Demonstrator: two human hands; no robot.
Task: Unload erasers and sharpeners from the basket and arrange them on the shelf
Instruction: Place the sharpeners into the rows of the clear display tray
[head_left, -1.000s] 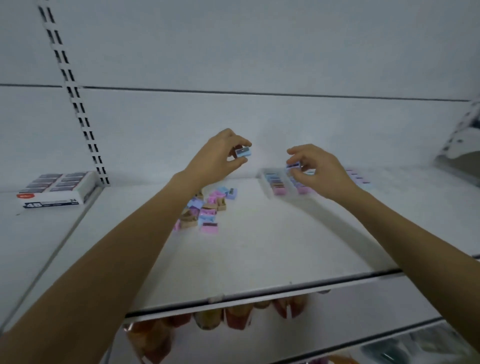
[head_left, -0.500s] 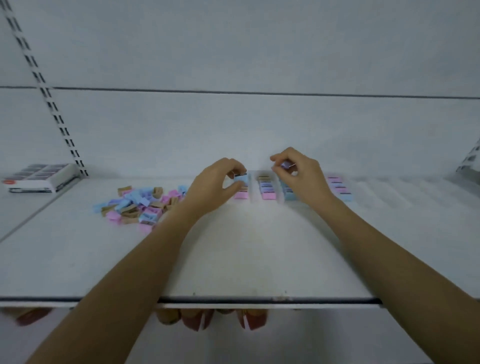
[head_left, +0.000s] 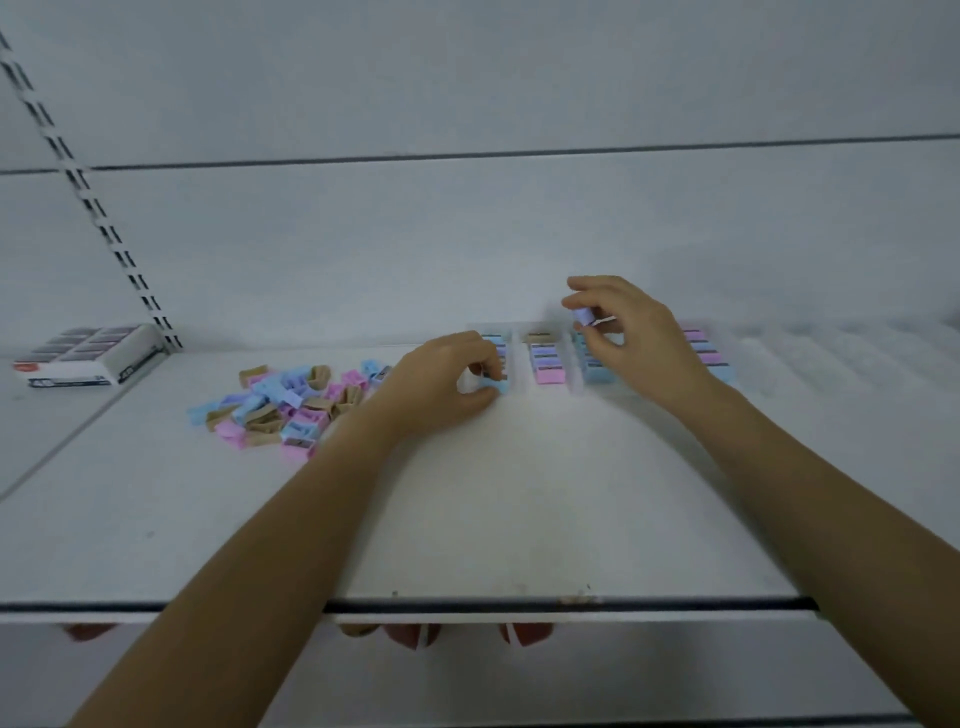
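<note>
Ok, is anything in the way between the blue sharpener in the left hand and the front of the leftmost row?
Nothing visible. The left hand pinches the blue sharpener right at the front end of the leftmost row. The loose pile lies to its left; the right hand holds a purple sharpener above another row.

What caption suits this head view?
Left hand holds a blue sharpener at a row's front on the shelf; right hand pinches a purple sharpener above the rows; loose pile at left.
</note>
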